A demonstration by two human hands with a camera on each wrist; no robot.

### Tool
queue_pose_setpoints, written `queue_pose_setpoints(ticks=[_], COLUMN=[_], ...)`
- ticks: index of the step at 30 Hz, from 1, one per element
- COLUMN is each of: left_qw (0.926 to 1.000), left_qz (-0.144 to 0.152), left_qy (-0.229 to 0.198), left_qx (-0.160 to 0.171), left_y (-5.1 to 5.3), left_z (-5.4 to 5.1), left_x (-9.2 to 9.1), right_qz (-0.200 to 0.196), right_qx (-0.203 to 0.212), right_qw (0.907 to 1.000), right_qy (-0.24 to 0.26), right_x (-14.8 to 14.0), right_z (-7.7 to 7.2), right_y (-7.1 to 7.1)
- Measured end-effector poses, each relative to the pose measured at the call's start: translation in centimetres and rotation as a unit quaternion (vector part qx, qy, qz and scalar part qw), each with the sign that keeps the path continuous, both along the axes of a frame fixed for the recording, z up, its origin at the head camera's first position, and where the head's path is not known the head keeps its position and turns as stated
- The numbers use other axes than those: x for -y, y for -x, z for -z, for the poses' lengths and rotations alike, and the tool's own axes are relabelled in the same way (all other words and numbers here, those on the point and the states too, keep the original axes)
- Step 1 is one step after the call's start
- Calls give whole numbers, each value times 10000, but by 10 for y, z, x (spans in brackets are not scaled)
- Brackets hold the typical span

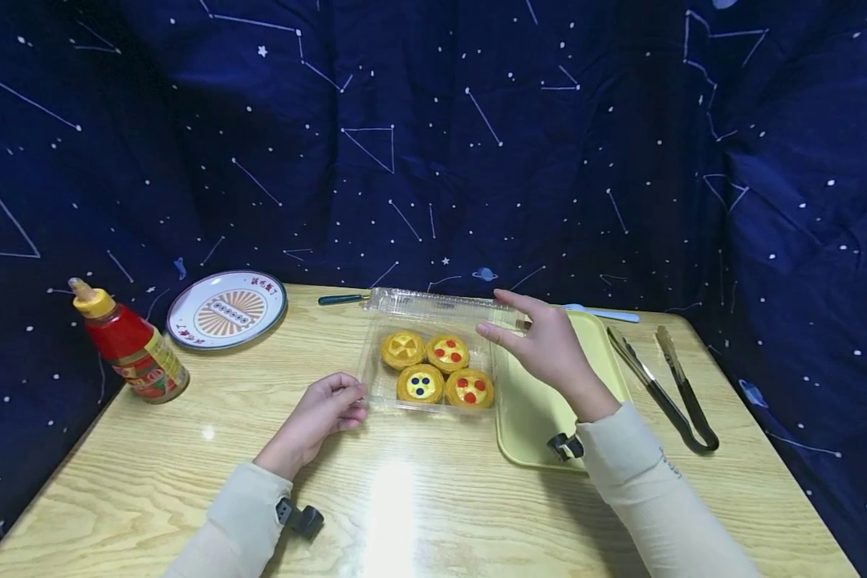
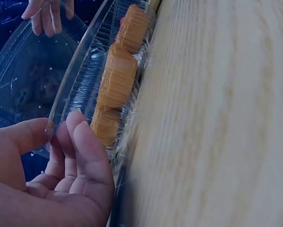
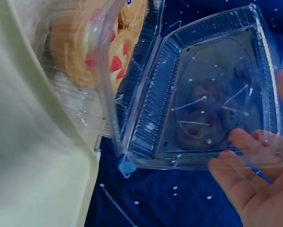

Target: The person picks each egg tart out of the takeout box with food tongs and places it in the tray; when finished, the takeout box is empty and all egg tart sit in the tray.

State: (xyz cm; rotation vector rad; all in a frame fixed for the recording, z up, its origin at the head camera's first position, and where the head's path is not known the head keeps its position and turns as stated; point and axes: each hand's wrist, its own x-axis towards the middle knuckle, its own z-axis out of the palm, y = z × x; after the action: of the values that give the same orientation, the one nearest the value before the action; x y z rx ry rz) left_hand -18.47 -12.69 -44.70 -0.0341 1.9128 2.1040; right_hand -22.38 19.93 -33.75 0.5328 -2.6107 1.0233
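A clear plastic clamshell box lies on the table with its lid raised at the back. Inside the box sit several egg tarts, topped with red or blue dots or a cross-like pattern. My left hand pinches the box's rim at the near left corner, thumb on one side and fingers on the other. At the lid's right end is my right hand, fingers and thumb spread apart. In the right wrist view some of its fingers show beside and through the clear lid.
A yellow tray is right of the box, with black-handled tongs beyond it. Behind lie a green-handled utensil and a light blue one. A patterned plate and a red squeeze bottle stand at left.
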Motion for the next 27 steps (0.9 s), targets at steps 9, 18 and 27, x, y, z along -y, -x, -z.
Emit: queue_pose_setpoints(ticks=[9, 18, 27], left_qw=[9996, 9989, 9982], left_qz=[216, 327, 464], left_qy=[174, 263, 284], left_qx=[-108, -191, -249], left_y=[1, 2, 3], left_z=[2, 4, 5], left_x=[4, 3, 4], right_qz=[152, 9, -38], right_qx=[-175, 319, 852], right_qw=[9920, 9678, 9415], right_qy=[1240, 2495, 3261], right_x=[-9, -11, -11], right_z=[5, 3, 12], right_y=[21, 43, 75])
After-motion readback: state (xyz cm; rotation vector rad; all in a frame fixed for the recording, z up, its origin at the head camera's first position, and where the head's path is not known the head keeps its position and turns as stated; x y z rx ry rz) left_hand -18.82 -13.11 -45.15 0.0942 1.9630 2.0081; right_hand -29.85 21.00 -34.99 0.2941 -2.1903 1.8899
